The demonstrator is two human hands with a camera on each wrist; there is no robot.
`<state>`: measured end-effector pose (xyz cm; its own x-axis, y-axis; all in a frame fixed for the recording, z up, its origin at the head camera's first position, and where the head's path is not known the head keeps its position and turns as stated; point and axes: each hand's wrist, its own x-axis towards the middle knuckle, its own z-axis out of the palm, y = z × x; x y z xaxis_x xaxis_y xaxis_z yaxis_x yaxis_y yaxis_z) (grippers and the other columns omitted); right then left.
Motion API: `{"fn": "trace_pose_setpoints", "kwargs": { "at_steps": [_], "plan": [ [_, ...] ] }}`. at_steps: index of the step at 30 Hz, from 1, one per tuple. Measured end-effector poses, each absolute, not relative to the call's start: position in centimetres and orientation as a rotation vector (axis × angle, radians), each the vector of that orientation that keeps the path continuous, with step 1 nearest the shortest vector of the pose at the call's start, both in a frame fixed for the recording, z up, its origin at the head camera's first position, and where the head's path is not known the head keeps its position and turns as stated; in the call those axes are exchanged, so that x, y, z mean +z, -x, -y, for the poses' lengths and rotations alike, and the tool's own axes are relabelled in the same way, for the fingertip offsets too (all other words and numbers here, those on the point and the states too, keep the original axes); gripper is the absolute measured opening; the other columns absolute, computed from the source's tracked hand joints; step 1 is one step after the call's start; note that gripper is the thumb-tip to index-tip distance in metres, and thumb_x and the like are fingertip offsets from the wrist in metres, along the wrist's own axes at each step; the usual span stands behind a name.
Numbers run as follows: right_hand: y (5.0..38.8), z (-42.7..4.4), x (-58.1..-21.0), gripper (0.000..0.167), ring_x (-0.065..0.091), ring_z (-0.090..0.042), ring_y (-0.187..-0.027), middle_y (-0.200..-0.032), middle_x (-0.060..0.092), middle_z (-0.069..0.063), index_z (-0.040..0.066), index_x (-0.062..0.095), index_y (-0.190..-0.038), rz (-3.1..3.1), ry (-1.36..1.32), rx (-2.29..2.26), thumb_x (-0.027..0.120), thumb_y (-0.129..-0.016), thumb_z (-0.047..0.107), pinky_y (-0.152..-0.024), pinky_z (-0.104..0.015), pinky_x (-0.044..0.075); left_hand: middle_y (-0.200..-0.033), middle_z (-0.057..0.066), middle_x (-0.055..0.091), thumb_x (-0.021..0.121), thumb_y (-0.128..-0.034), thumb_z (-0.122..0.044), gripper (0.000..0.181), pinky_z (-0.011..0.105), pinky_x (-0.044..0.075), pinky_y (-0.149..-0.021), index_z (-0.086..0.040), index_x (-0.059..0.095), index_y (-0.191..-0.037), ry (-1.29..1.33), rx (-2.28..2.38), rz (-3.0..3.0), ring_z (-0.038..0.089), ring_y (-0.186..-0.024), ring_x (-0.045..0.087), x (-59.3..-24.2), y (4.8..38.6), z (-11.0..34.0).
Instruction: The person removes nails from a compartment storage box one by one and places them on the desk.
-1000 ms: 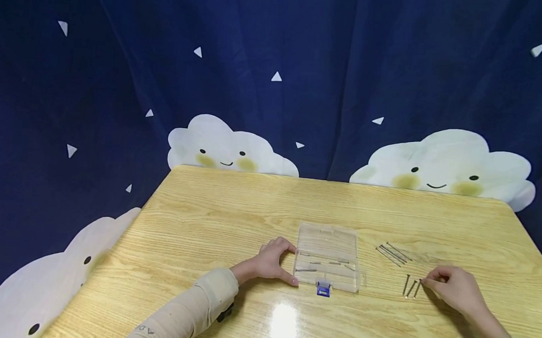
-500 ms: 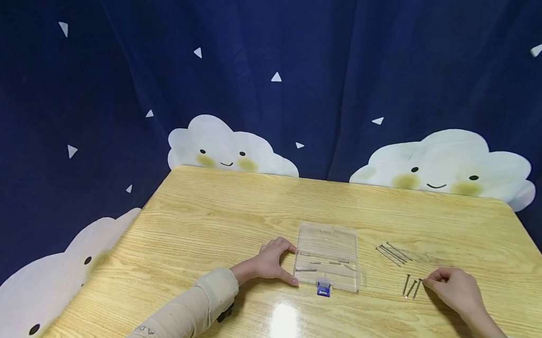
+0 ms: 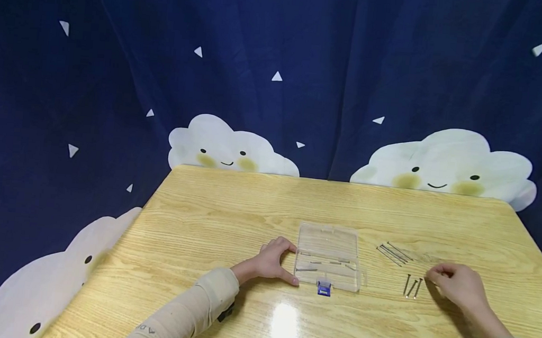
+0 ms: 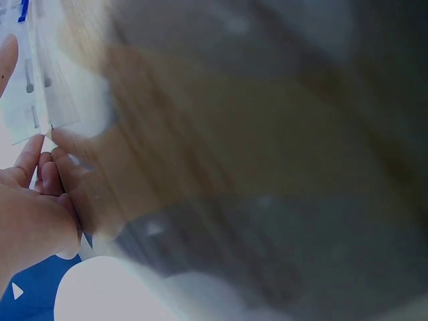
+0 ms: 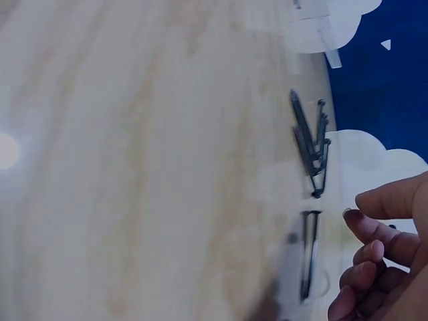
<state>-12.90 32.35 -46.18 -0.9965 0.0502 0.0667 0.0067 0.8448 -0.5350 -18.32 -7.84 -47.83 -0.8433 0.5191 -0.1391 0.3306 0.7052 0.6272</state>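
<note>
In my head view the clear box (image 3: 346,286) sat on the tabletop (image 3: 211,201), low and slightly right of centre, its lid (image 3: 327,240) laid back towards the upper part of the frame and a blue latch (image 3: 323,289) at its lower edge. I could make out several small metal pieces (image 3: 306,270) lying in it.

The left hand (image 3: 273,259) was at the box's left side, thumb and fingers spread well apart, with the thumb at the lower left corner and a fingertip by the wall higher up. My left wrist view was mostly blur, but it showed a fingertip at a box corner in the upper left.

Right of the box I saw 3 nails (image 3: 412,288) lying side by side, heads towards the upper edge, and a bundle of longer nails (image 3: 394,254) slanting above them. The right hand (image 3: 460,284) was just beside the 3 nails; my right wrist view showed its thumb and forefinger slightly apart with nothing between them, the other fingers loosely bent.

Pale sleeves (image 3: 183,316) entered from the bottom, and a dark blue curtain (image 3: 243,39) with smiling clouds (image 3: 233,161) filled the upper frame.
</note>
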Motion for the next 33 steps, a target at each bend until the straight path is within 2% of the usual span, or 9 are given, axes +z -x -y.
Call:
{"fn": "trace_pose_setpoints", "kwargs": {
  "at_steps": [9,18,24,33],
  "plan": [
    [13.7,-30.7,-45.3,0.019,0.041,-0.011,-0.055,-0.063,0.054,0.000,0.001,0.068,-0.083,2.883,-0.041,0.880,0.059,-0.085,0.016,-0.051,-0.028,0.032,-0.116,0.000,0.044,0.083,-0.0612,-0.038,0.067,0.036,0.027,-0.087,-0.013,0.053,-0.116,-0.680,0.875,-2.612,0.020,-0.111,0.038,-47.8,18.4,7.8],
    [14.8,-26.8,-44.9,0.009,0.034,-0.008,-0.050,-0.057,0.043,0.004,0.005,0.069,-0.080,2.844,-0.183,0.944,0.066,-0.079,0.013,-0.051,-0.026,0.030,-0.114,-0.001,0.044,0.083,-0.0612,-0.038,0.066,0.036,0.027,-0.086,-0.014,0.053,-0.115,-0.674,0.875,-2.614,0.019,-0.110,0.038,-47.8,18.4,7.8],
    [15.8,-24.0,-44.9,0.006,0.035,-0.010,-0.052,-0.058,0.042,0.004,0.006,0.069,-0.081,2.837,-0.287,0.985,0.070,-0.076,0.010,-0.055,-0.028,0.032,-0.114,-0.001,0.045,0.084,-0.0607,-0.037,0.066,0.035,0.027,-0.085,-0.013,0.053,-0.115,-0.687,0.872,-2.623,0.019,-0.109,0.038,-47.7,18.3,7.8],
    [16.7,-20.6,-45.3,0.006,0.034,-0.010,-0.052,-0.058,0.040,0.004,0.008,0.069,-0.077,2.795,-0.408,0.999,0.073,-0.072,0.007,-0.054,-0.027,0.030,-0.115,-0.003,0.044,0.083,-0.0609,-0.039,0.068,0.035,0.026,-0.086,-0.014,0.053,-0.116,-0.670,0.867,-2.618,0.018,-0.110,0.038,-47.8,18.4,7.9]
  ]
}}
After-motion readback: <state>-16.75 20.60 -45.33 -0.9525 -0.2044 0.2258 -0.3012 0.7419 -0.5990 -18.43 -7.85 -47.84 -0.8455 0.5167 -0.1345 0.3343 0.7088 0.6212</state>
